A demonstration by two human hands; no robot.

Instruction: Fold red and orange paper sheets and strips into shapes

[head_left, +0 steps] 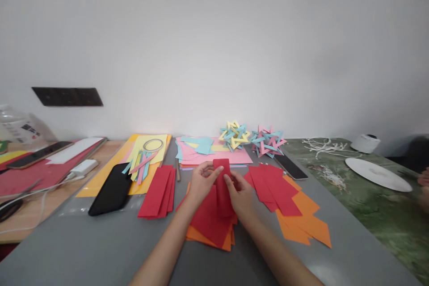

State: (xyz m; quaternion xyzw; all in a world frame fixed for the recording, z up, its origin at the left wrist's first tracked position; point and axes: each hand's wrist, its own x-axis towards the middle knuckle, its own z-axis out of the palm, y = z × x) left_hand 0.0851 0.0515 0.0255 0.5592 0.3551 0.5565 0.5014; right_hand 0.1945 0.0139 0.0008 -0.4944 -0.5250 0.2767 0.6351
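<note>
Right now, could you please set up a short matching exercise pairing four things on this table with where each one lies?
Things:
1. red strip
2. black phone
3. white plate
4. paper stars

Places:
A. far right, on the green marbled surface
B. at the back by the wall, beside the pink sheets
C. held between the left hand and the right hand
D. left of the loose red strips, partly on yellow paper

Pairs: 1-C, 2-D, 3-A, 4-B
</note>
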